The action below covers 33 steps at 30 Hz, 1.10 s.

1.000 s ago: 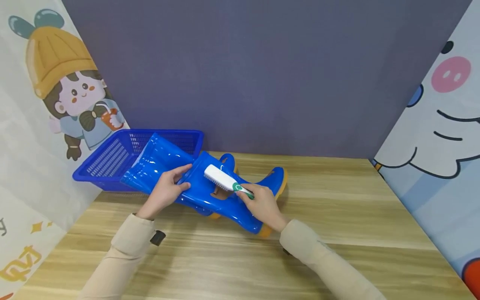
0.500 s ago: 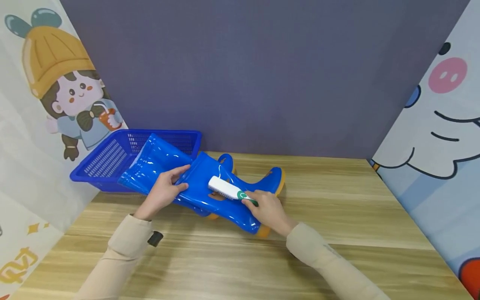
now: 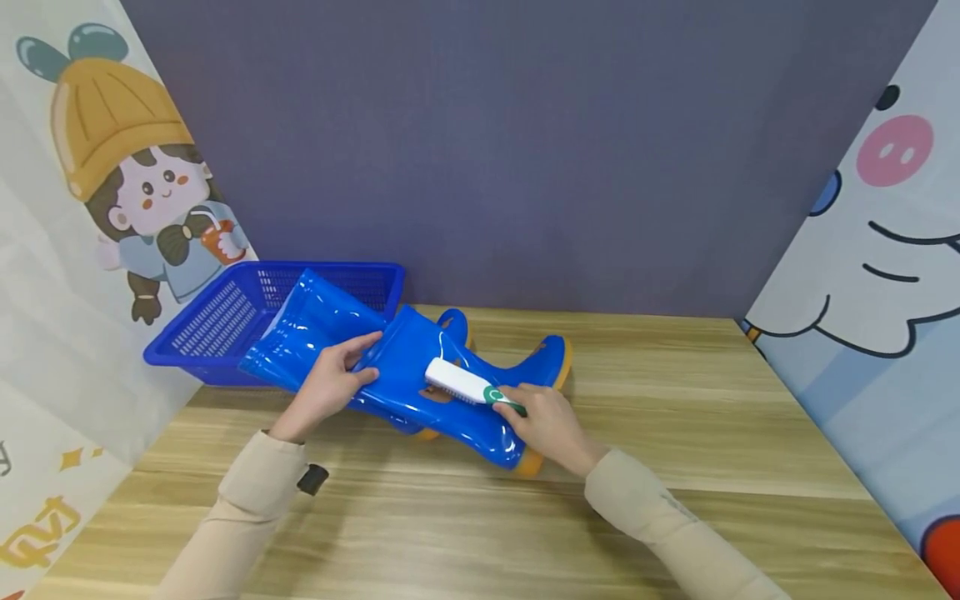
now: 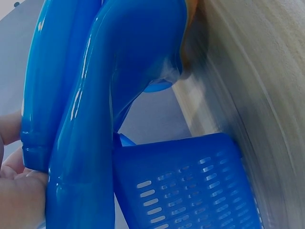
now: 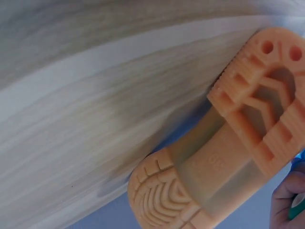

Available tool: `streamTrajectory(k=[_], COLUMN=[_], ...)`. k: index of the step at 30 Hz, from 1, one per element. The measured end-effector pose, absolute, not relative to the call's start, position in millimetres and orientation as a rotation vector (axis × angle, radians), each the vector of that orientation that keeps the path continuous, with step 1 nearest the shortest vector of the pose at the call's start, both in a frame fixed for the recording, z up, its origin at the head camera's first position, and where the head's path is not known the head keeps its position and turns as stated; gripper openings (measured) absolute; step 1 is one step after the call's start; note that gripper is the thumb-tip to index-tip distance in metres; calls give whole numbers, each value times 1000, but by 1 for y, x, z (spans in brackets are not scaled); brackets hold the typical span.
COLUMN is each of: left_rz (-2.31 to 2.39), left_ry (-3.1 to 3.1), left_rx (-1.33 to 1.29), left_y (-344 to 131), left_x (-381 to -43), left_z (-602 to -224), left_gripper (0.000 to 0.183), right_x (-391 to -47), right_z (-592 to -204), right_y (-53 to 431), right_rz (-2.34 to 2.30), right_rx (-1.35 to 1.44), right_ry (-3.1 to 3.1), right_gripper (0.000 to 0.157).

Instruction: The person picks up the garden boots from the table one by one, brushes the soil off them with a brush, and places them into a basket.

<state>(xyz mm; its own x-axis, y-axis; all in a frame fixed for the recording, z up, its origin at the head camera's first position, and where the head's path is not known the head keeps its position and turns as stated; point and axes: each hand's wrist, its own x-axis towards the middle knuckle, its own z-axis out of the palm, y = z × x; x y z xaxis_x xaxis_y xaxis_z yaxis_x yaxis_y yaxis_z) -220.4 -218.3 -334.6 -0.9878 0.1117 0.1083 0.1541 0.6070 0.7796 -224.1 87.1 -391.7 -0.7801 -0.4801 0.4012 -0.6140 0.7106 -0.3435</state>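
Observation:
Two shiny blue rain boots with orange soles lie one over the other. My left hand (image 3: 330,385) pinches the top rim of the upper rain boot (image 3: 393,367), thumb and fingers at its edge. Beneath it, the lower rain boot (image 3: 318,312) has its shaft opening over the basket. My right hand (image 3: 547,425) grips the green handle of a white brush (image 3: 459,382). Its bristles face down at the upper boot's shaft, over a brown patch. In the right wrist view the upper boot's sole (image 5: 217,162) hides much of the brush and hand.
A blue slatted plastic basket (image 3: 217,325) stands at the back left against the wall. The wooden table (image 3: 675,417) runs back to a grey partition (image 3: 480,150). Cartoon-printed panels (image 3: 885,250) flank both sides. A small black object (image 3: 312,479) shows beside the left cuff.
My right hand has drawn the brush toward the foot of the upper boot, rightward and slightly down. The left hand and both boots stay nearly where they were.

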Motion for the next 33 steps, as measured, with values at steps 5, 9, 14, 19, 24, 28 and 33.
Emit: streamTrajectory(k=[5, 9, 14, 19, 24, 28, 33], left_rz=[-1354, -1352, -1355, -1368, -1371, -1369, -1355], left_ry=[-2765, -2763, -2770, -2772, -2781, -2778, -2780], left_rx=[-240, -240, -240, -240, -235, -241, -240], left_y=[-219, -220, -220, -219, -218, -219, -220], left_x=[-220, -221, -220, -220, -220, -220, -219], left_z=[-335, -335, -335, -334, -334, -334, -333], left_gripper=[50, 50, 50, 51, 51, 51, 51], right_x=[-223, -223, -223, -221, -219, -219, -217], right_z=[-392, -392, -394, -393, -393, -394, -395], right_y=[89, 91, 92, 94, 96, 99, 106], right_rz=[683, 682, 670, 679, 689, 689, 737], right_rx=[879, 880, 873, 860, 848, 839, 800], right_ry=[-2617, -2610, -2615, -2616, -2619, -2625, -2606], right_gripper=[29, 29, 30, 31, 30, 31, 29])
